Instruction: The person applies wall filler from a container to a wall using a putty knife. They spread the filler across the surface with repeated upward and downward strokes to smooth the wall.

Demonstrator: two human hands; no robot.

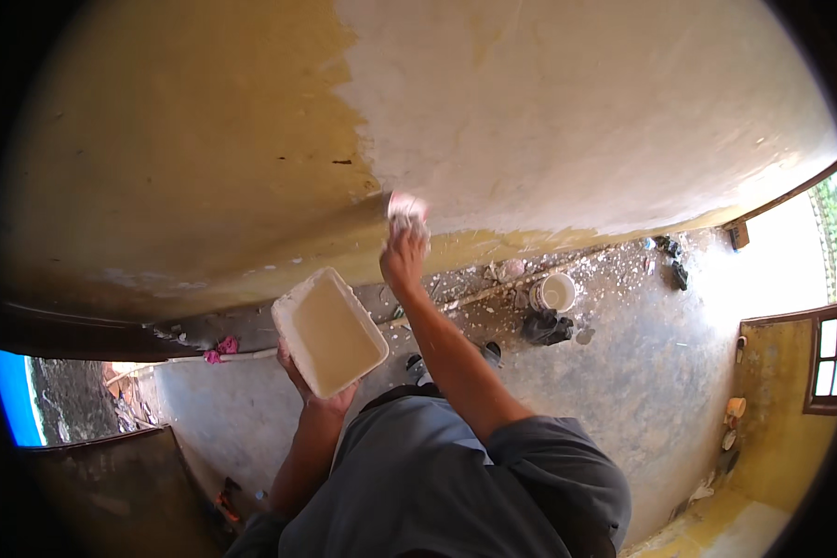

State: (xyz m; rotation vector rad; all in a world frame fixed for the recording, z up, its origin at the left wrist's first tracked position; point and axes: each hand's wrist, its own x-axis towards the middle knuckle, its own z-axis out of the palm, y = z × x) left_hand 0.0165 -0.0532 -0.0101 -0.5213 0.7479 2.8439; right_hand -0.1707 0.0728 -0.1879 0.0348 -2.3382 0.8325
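My right hand (pixel 404 259) is raised against the wall (pixel 205 158) and grips a paint brush (pixel 406 208), whose head touches the lower edge of the whitish painted patch (pixel 577 112). The rest of the wall to the left is yellow. My left hand (pixel 318 391) holds a shallow white rectangular tray (pixel 329 331) from below, tilted, with pale liquid paint in it, just left of my right forearm.
A white bucket (pixel 553 292) stands on the spattered concrete floor (pixel 642 372) near the wall foot, with a dark bundle (pixel 547 327) beside it. A pink rag (pixel 221 348) lies at the left. A doorway (pixel 37 400) opens lower left; a window (pixel 832 358) is at right.
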